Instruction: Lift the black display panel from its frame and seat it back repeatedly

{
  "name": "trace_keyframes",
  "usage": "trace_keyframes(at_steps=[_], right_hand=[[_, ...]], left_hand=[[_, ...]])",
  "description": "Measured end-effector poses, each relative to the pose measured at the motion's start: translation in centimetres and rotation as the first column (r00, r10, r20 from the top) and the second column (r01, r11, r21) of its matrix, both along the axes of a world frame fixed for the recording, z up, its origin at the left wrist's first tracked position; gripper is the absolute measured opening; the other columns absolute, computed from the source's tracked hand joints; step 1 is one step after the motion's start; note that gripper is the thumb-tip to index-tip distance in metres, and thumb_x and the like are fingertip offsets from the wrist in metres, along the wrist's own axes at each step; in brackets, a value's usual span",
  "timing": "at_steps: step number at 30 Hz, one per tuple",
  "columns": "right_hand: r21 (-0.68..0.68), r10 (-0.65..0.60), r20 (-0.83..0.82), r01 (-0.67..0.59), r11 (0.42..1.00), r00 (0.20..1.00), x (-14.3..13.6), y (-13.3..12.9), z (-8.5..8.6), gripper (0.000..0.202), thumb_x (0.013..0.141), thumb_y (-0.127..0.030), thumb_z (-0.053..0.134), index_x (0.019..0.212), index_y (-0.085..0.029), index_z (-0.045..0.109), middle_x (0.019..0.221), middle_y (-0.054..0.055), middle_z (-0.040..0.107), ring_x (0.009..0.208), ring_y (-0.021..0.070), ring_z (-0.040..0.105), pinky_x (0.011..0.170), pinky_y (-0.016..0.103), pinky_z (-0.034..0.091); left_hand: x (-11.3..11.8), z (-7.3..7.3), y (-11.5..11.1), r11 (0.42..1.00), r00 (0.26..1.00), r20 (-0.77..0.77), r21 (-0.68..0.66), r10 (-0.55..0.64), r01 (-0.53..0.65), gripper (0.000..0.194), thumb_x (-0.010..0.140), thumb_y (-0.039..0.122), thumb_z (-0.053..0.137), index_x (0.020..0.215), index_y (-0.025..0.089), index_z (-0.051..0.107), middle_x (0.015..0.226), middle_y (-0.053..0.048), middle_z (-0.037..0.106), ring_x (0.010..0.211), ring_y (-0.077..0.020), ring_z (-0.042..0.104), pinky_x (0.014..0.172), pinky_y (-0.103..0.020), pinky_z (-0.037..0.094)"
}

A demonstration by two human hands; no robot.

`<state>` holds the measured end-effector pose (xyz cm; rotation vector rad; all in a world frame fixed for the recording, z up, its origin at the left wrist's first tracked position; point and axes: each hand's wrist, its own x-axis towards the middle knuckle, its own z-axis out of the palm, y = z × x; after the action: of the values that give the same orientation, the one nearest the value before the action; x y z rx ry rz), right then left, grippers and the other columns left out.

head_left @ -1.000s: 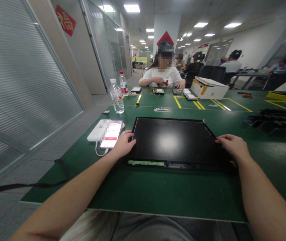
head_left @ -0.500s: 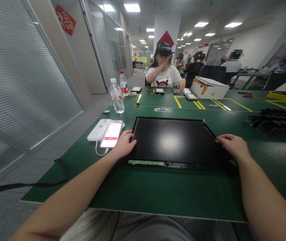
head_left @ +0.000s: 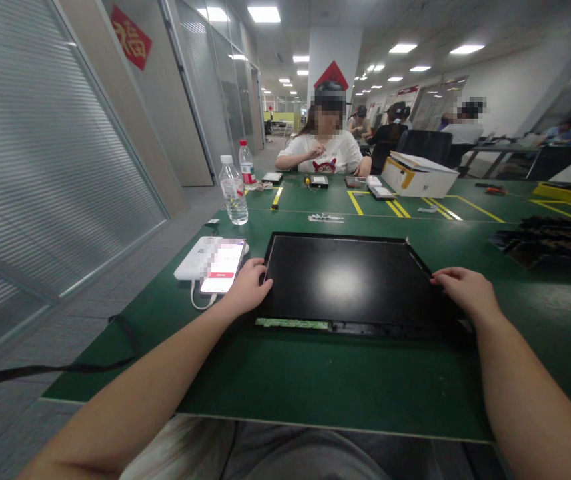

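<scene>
While hands (head_left: 249, 288) (head_left: 467, 292) grasp screen panel (head_left: 335, 280) by sides, phone (head_left: 225, 267) lies close left, bottles (head_left: 234, 197) beyond.

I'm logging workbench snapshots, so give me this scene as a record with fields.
Main item: black panel, screen side up, over green table
Near edge: green strip toward the left
Left grip: touching the panel's left edge
Right grip: pinching the right edge
Left side: lit phone, white cable attached
Beyond: white-capped bottle, red-capped bottle
Across: person in white shirt
</scene>
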<state>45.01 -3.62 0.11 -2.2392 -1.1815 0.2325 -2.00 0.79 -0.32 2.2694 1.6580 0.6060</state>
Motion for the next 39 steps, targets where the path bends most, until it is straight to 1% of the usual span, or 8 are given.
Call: trace_keyframes(at_steps=[5,7,11,16,19,27,35,39], right_hand=[[-0.019,-0.004,-0.027,0.003,1.000,1.000,-0.5,-0.2,0.5,0.020,0.070,-0.034,0.058,0.078,-0.022,0.073,0.078,0.004,0.073,0.074,0.0231,0.064,0.076,0.037,0.045],[-0.022,-0.009,-0.022,0.009,1.000,1.000,-0.5,-0.3,0.4,0.018,0.071,-0.033,0.058,0.077,-0.023,0.072,0.078,0.004,0.072,0.074,0.0232,0.065,0.077,0.037,0.045],[0.004,-0.007,-0.012,0.007,1.000,1.000,-0.2,-0.1,0.2,0.015,0.070,-0.033,0.058,0.072,-0.025,0.071,0.076,0.004,0.072,0.075,0.0251,0.065,0.076,0.039,0.046],[0.003,0.001,-0.013,-0.001,1.000,1.000,0.1,0.0,-0.1,0.018,0.068,-0.035,0.057,0.073,-0.024,0.072,0.077,0.005,0.074,0.075,0.0261,0.065,0.075,0.040,0.046],[0.003,-0.006,0.003,0.006,1.000,1.000,0.0,0.0,0.0,0.017,0.068,-0.034,0.057,0.071,-0.025,0.071,0.075,0.004,0.073,0.073,0.0259,0.065,0.074,0.040,0.046],[0.000,-0.004,-0.002,0.004,1.000,1.000,-0.1,-0.1,0.2,0.017,0.070,-0.032,0.058,0.073,-0.024,0.072,0.075,0.005,0.072,0.073,0.0255,0.066,0.074,0.039,0.046],[0.040,-0.003,0.021,0.002,0.999,1.000,0.3,0.1,-0.4,0.015,0.068,-0.033,0.058,0.069,-0.026,0.071,0.070,0.005,0.072,0.071,0.0261,0.066,0.070,0.038,0.046],[0.017,-0.003,-0.004,0.004,1.000,1.000,0.1,0.0,-0.1,0.016,0.068,-0.033,0.058,0.072,-0.024,0.071,0.076,0.005,0.074,0.071,0.0249,0.065,0.074,0.039,0.045]], left_hand=[[0.0,0.2,-0.2,1.000,1.000,-0.027,0.008,-0.012,0.012,0.033,0.085,0.031,0.055,0.105,0.010,0.069,0.139,-0.020,0.052,0.131,-0.0344,0.051,0.113,-0.047,0.039],[-0.1,0.2,-0.2,0.999,0.999,-0.029,0.009,-0.032,0.032,0.036,0.085,0.031,0.055,0.111,0.010,0.068,0.140,-0.020,0.051,0.131,-0.0345,0.051,0.113,-0.048,0.040],[-0.4,0.2,-0.2,0.995,0.995,-0.020,0.023,-0.096,0.096,0.042,0.085,0.033,0.056,0.122,0.016,0.065,0.141,-0.016,0.052,0.132,-0.0342,0.050,0.112,-0.050,0.039],[-0.9,0.8,-0.3,0.986,0.984,-0.096,0.058,-0.152,0.158,0.045,0.083,0.037,0.060,0.122,0.017,0.066,0.143,-0.017,0.052,0.134,-0.0362,0.047,0.112,-0.052,0.038],[-1.0,1.5,-0.5,0.971,0.972,-0.090,0.081,-0.216,0.224,0.043,0.081,0.039,0.063,0.119,0.020,0.068,0.142,-0.014,0.055,0.133,-0.0362,0.047,0.112,-0.054,0.037],[-0.8,3.2,-1.6,0.904,0.903,-0.057,-0.026,-0.427,0.426,0.038,0.083,0.036,0.066,0.119,0.025,0.069,0.137,-0.010,0.060,0.130,-0.0299,0.052,0.111,-0.046,0.039],[-1.0,3.8,-1.8,0.864,0.869,-0.010,-0.113,-0.495,0.491,0.040,0.077,0.038,0.075,0.116,0.029,0.072,0.133,-0.006,0.065,0.123,-0.0271,0.059,0.108,-0.040,0.041],[-1.1,4.0,-1.8,0.855,0.860,-0.010,-0.113,-0.511,0.507,0.042,0.073,0.039,0.079,0.114,0.030,0.073,0.132,-0.004,0.065,0.122,-0.0267,0.060,0.106,-0.037,0.043]])
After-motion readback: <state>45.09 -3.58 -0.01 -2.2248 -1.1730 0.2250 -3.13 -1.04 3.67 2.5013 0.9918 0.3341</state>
